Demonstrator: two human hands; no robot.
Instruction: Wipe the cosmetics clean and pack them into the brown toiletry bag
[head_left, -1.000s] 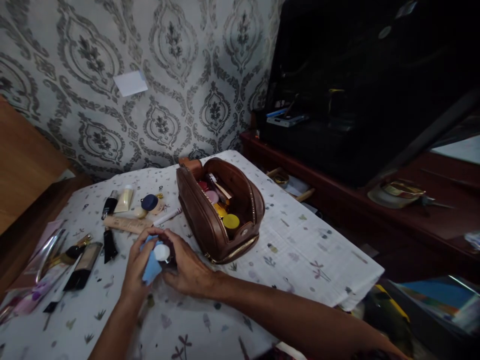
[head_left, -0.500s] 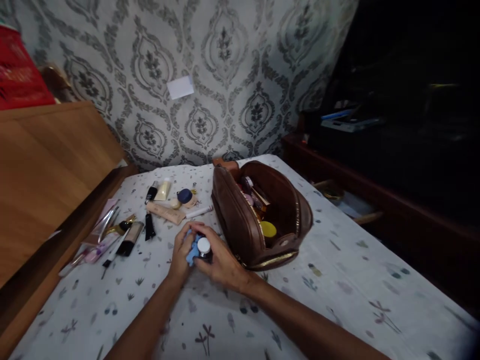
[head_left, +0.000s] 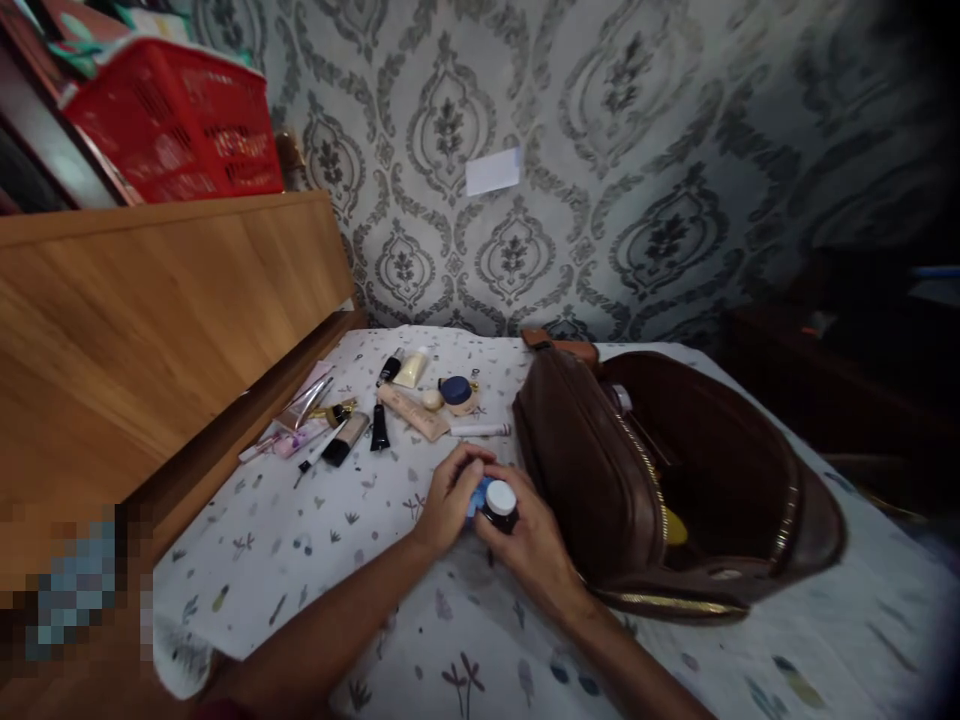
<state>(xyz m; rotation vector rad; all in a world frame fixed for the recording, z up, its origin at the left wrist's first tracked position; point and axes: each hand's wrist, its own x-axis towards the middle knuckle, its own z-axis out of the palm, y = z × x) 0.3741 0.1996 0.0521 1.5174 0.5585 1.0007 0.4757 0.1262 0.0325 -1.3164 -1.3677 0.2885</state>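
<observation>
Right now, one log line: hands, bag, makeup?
left hand: holds blue cloth | right hand: holds container | bag: open, right of hands | makeup: on sheet, left of bag

Red basket (head_left: 172, 125) (slotted), patterned wallpaper (head_left: 559, 140)

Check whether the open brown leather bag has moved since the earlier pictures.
No. Judged against the grey-patterned wallpaper, the open brown leather bag keeps its place beside the slim white tube; the view shifted.

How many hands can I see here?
2: the left hand, with the blue cloth, and the right hand, around the white-capped bottle, both beside the brown bag. Some fingers are partly hidden.
</observation>
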